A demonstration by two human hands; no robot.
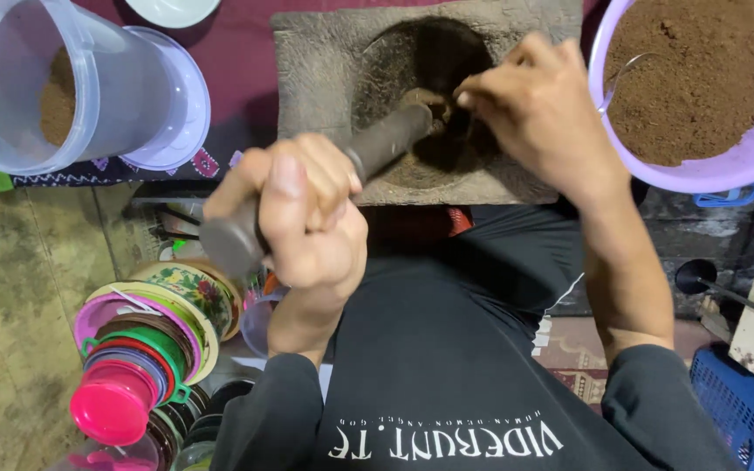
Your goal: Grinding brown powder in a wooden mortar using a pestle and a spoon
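Note:
My left hand (298,209) is shut around the upper end of a dark stone pestle (386,144), which slants down into the round hollow of a grey stone mortar block (325,52). Its tip rests at the bottom of the hollow, among dark ground matter. My right hand (534,105) reaches into the hollow from the right, fingers pinched together right beside the pestle's tip. Whether the fingers hold any of the ground matter is hidden.
A purple basin (709,179) of brown powder (700,78) with a spoon (626,70) stands at the right. A clear plastic jar (89,78) with some powder lies at top left. Stacked coloured plastic bowls and lids (141,349) sit lower left, a blue basket (735,401) lower right.

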